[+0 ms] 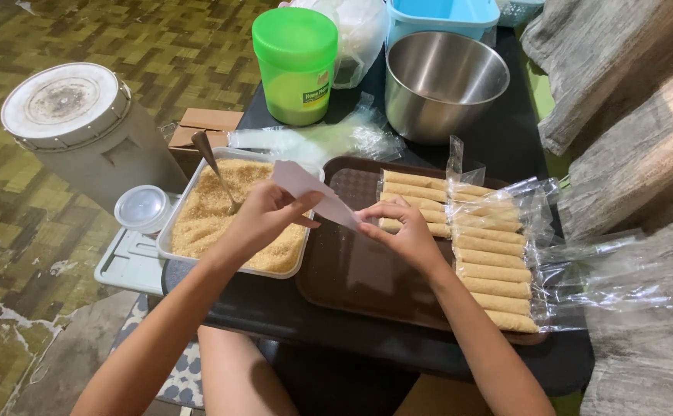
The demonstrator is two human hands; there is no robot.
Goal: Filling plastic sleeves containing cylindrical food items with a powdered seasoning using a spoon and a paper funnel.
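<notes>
Far out to the left of the brown tray stands a grey lidded bin, and tucked against it a small clear lid. Closer to the tray, touching its left edge, sits a metal pan of brown sugar with a spoon stuck in it. Over that pan the left hand has its fingers curled shut on one end of a thin white wrapper, and just above the tray's top left corner the right hand pinches the other end between thumb and fingertips. Along the tray's right side lie rolled sticks, some bagged in clear plastic. Behind the tray, a green tub and a steel bowl. Risk, as I judge it: that wrapper looks flimsy, so a hard pull from both ends could tear it, and a loose left wrist could drag it into the sugar.
</notes>
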